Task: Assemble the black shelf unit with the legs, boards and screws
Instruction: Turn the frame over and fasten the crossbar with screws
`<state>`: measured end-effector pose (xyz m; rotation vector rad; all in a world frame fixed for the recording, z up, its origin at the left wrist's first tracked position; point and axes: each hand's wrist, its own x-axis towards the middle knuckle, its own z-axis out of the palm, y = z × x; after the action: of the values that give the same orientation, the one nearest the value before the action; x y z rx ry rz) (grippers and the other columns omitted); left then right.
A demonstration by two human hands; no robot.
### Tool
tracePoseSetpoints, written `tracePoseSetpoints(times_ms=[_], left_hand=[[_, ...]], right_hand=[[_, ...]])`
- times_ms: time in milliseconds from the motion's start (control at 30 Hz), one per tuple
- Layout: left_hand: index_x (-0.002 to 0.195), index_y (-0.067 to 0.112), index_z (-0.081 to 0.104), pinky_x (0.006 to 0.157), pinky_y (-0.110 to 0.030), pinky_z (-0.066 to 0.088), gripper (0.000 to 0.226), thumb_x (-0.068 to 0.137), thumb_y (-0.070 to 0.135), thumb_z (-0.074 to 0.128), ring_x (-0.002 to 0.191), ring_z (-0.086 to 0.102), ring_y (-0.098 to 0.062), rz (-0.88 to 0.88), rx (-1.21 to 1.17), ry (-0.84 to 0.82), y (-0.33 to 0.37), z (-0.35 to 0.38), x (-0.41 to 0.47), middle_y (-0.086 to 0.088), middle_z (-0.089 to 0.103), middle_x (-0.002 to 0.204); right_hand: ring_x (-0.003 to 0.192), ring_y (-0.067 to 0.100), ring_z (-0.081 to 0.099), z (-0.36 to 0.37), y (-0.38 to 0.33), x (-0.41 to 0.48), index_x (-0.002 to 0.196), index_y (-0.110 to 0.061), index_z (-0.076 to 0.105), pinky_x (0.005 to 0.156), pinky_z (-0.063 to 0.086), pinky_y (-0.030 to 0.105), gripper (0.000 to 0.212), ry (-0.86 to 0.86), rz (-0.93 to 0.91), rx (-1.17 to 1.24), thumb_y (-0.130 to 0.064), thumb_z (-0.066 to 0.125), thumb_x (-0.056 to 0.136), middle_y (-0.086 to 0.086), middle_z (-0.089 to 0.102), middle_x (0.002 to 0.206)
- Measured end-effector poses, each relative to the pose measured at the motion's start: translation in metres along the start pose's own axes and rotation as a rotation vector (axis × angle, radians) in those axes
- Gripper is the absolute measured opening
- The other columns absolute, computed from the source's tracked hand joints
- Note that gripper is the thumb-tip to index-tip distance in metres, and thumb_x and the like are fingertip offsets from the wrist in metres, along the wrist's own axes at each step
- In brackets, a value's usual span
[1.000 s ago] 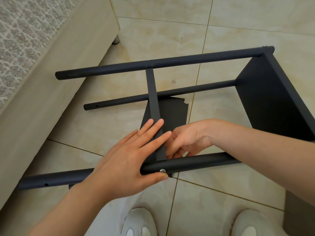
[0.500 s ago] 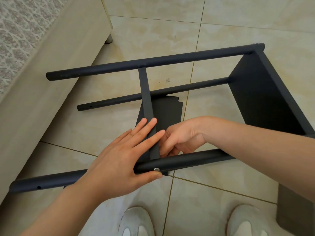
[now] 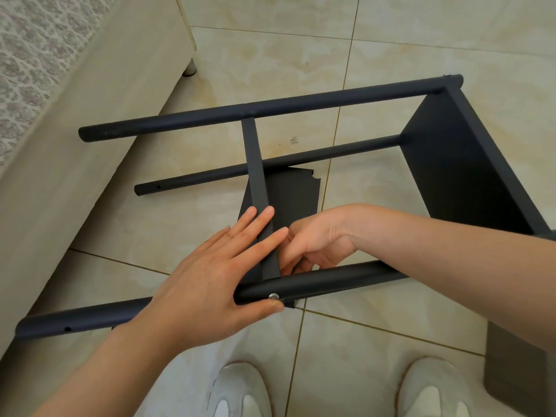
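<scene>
The black shelf unit lies on its side on the tiled floor, only partly built, and the person stands over it with both hands at the middle board. The left hand lies flat. Its fingers are straight and press across the thin upper edge of this board, the palm covers the near leg, and the thumb runs along the near side of that leg, with its tip just under a silver screw set in the leg. The right hand is just beside the left fingertips, on the other side of the board and above the near leg. Its fingers are curled toward the board face, but the board edge and the leg hide their tips, so I cannot tell if they hold something. Beyond both hands the board runs away and meets the upper far leg, while the lower far leg passes behind it, closer to the floor. To the right of the right hand, past the forearm, the end board joins the ends of the legs. To the left of the left hand stands a pale bed with a patterned cover. Nearer to the person than the hands, two white shoes stand on the tiles.
</scene>
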<state>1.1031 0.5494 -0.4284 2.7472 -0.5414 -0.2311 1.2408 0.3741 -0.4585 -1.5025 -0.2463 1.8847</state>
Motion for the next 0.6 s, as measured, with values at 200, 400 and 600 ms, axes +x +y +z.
tracePoseSetpoints(times_ms=[200,400,600], left_hand=[[0.153,0.057,-0.006,0.117,-0.027,0.005,0.086,0.083,0.083,0.036,0.151,-0.014,0.002,-0.001,0.003,0.003,-0.0003,0.0000,-0.0001,0.028,-0.015,0.164],[0.153,0.057,-0.004,0.117,-0.028,0.007,0.086,0.083,0.083,0.037,0.151,-0.014,0.002,-0.007,-0.002,0.001,-0.0001,0.0003,-0.0004,0.028,-0.015,0.164],[0.153,0.058,-0.003,0.118,-0.028,0.006,0.085,0.083,0.082,0.038,0.151,-0.014,0.002,-0.006,-0.006,-0.003,0.0007,-0.0006,-0.0002,0.028,-0.014,0.164]], right_hand=[[0.087,0.021,0.069,-0.0017,-0.0014,-0.0011,0.095,-0.012,0.073,0.085,0.057,0.039,0.014,0.016,-0.015,0.012,-0.005,0.061,0.093,0.008,0.073,0.094],[0.093,0.024,0.069,-0.0001,-0.0024,-0.0029,0.101,-0.012,0.071,0.090,0.055,0.043,0.015,0.008,-0.007,0.000,-0.005,0.060,0.093,0.009,0.073,0.097],[0.096,0.025,0.068,0.0017,-0.0035,-0.0031,0.097,-0.012,0.071,0.092,0.054,0.044,0.013,0.010,-0.005,-0.011,-0.006,0.060,0.093,0.009,0.073,0.096]])
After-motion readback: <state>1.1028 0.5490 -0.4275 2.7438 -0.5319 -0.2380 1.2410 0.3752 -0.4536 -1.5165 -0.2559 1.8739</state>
